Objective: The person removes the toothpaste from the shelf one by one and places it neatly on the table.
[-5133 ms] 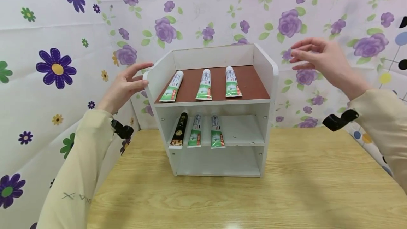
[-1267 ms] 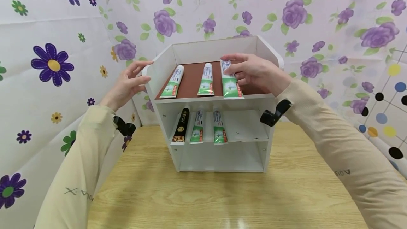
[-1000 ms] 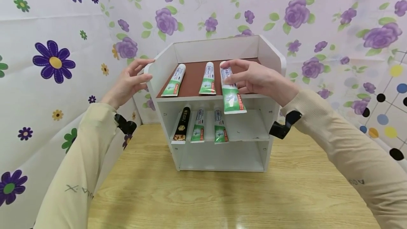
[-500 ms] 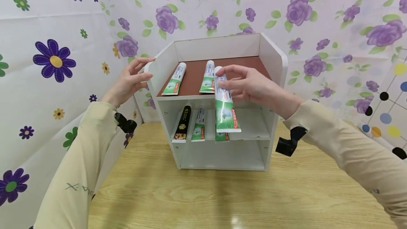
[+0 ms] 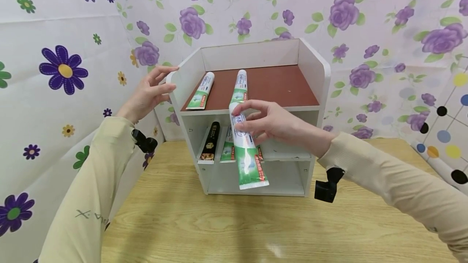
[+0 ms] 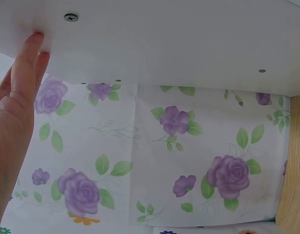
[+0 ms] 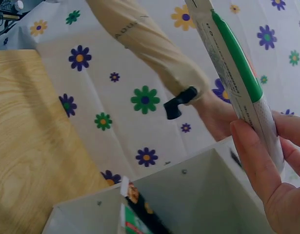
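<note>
Head view alone shows right hand (image 5: 278, 127) pinching toothpaste tube (image 5: 246, 155), left hand (image 5: 146, 94) flat against shelf (image 5: 314, 76).

Both arms wear long cream sleeves (image 5: 91, 182) with faint grey lettering; a black camera mount (image 5: 328, 184) is strapped at each wrist.
</note>
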`<state>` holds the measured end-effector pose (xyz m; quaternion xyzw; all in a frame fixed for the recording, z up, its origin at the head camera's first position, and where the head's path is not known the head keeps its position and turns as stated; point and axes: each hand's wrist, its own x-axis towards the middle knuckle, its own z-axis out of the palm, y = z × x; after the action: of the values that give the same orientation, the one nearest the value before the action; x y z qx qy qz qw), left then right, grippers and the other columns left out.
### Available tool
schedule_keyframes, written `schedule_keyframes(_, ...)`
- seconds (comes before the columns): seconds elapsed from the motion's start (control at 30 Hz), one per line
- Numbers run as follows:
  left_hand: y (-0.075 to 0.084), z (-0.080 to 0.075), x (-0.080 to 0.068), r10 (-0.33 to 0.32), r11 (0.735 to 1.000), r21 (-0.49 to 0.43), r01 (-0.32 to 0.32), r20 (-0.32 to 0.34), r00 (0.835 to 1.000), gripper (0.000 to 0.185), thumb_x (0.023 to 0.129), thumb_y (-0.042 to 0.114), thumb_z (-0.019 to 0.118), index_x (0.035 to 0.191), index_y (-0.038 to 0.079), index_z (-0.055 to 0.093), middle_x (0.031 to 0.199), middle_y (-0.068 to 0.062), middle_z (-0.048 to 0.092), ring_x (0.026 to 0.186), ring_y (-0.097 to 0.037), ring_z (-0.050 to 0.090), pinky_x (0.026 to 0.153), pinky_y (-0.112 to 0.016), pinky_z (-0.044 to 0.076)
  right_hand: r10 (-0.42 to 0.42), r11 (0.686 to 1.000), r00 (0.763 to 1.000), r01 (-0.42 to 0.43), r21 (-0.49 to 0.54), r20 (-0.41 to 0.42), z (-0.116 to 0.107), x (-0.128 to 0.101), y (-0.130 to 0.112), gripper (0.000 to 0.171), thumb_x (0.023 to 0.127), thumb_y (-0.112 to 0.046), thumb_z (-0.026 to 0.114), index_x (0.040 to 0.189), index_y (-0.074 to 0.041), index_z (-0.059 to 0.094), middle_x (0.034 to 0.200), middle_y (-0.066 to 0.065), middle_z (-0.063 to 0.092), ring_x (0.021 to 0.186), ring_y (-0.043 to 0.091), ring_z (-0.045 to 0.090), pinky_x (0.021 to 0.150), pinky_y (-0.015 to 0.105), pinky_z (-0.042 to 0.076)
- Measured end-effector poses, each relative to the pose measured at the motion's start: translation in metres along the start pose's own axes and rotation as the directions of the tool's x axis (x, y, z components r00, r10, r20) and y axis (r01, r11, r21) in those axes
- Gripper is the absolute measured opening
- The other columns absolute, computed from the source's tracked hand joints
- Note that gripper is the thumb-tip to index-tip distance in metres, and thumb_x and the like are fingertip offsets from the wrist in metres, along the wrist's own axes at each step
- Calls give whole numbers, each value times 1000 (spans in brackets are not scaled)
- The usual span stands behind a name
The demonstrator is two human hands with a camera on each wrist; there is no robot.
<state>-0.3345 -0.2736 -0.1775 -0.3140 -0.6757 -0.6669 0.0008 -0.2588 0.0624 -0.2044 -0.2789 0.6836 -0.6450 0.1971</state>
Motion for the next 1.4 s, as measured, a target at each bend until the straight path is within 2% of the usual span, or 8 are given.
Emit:
schedule_keyframes(0.4, 0, 1, -1, -3, 1000, 7, 3, -5, 1000, 39, 88, -2, 53, 124, 13, 51, 142, -7, 23, 101, -24, 43, 71, -31, 48, 30, 998, 996, -34, 56, 83, 19, 5, 36, 35, 80, -7, 68, 112, -7, 53, 96, 23, 53, 81, 31, 57, 68, 47, 49)
schedule_keyframes(0.8, 0, -1, 0, 1, 1000, 5, -1, -2, 1000, 39, 87, -1, 56, 123, 14, 52, 142, -7, 25, 104, -26, 43, 73, -33, 47, 66, 995, 984, -78, 66, 166, 37, 13, 83, 34, 79, -6, 70, 108, -6, 54, 89, 19, 50, 76, 28, 57, 63, 49, 50)
schedule_keyframes(1.07, 0, 0, 0, 3, 1000, 16, -3, -15, 1000, 39, 87, -1, 56, 122, 14, 52, 141, -8, 26, 103, -25, 43, 73, -33, 47, 92, 992, 980, -105, 70, 175, 49, 12, 115, 31, 79, -5, 69, 106, -5, 55, 83, 18, 52, 71, 27, 59, 60, 47, 50)
schedule_keyframes(1.4, 2, 0, 0, 7, 1000, 0, -7, 16, 1000, 39, 87, -1, 55, 123, 13, 50, 141, -9, 25, 110, -29, 41, 76, -34, 47, 118, 989, 982, -131, 76, 149, 70, 22, 152, 28, 78, 2, 68, 103, -4, 56, 83, 17, 49, 70, 27, 59, 61, 50, 49)
